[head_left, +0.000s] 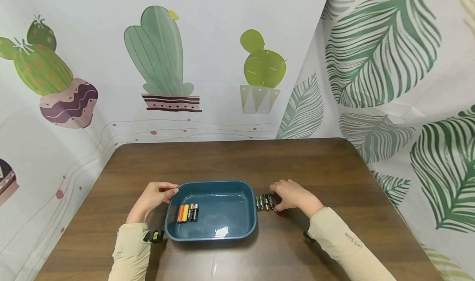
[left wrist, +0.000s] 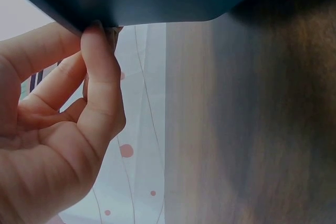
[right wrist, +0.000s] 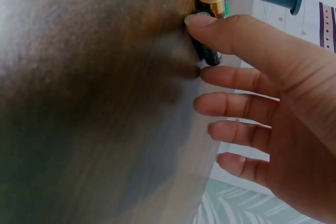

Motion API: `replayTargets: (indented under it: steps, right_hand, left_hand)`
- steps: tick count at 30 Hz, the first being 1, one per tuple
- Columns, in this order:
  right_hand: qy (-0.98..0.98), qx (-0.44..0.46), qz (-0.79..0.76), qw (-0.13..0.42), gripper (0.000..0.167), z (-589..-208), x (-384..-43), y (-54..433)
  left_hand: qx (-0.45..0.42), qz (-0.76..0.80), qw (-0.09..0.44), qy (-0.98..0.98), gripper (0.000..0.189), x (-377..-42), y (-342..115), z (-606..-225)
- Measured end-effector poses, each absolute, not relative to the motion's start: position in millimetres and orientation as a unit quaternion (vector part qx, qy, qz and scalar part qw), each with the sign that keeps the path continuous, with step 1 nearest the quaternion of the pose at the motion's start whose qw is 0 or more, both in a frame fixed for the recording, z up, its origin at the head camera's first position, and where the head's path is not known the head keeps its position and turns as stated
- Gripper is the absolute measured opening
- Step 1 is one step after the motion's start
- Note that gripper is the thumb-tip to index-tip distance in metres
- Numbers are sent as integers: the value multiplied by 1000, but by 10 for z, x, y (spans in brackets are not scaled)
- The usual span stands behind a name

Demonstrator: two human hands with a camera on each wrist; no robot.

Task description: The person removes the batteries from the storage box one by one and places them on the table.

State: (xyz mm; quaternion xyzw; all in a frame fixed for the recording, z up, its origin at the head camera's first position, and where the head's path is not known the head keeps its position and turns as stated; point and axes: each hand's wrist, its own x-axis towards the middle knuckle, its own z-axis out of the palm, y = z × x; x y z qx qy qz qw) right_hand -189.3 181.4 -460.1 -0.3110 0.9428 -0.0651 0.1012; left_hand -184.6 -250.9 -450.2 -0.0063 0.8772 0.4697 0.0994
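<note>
A blue rectangular tray [head_left: 222, 235] sits on the table. My left hand [head_left: 156, 197] pinches its rim near the far left corner; the left wrist view shows the thumb [left wrist: 100, 56] against the tray's outer wall. Inside, towards the left, several batteries lie side by side: an orange battery [head_left: 180, 213], a yellow battery [head_left: 185, 213] and dark ones. Just outside the tray's right wall is a row of dark and green batteries [head_left: 262, 202]. My right hand [head_left: 293, 196] is at the row's right end, thumb and fingers spread around a black battery [right wrist: 212, 57]; whether they touch it is unclear.
The brown wooden table [head_left: 237, 159] extends around the tray on all sides. Behind it hangs a white cloth [head_left: 219, 66] printed with cacti, and a leaf-patterned cloth [head_left: 386, 58] hangs on the right. Each wrist carries a dark strapped device, such as the left one [head_left: 154, 236].
</note>
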Motion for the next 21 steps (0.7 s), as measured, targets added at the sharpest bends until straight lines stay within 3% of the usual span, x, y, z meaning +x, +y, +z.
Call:
replayTargets:
  steps: [21]
  right_hand:
    - [935, -341, -56, 72, 29, -4607, -1841, 1784]
  left_hand:
    - [-5, 470, 97, 877, 23, -1868, -2523, -4530]
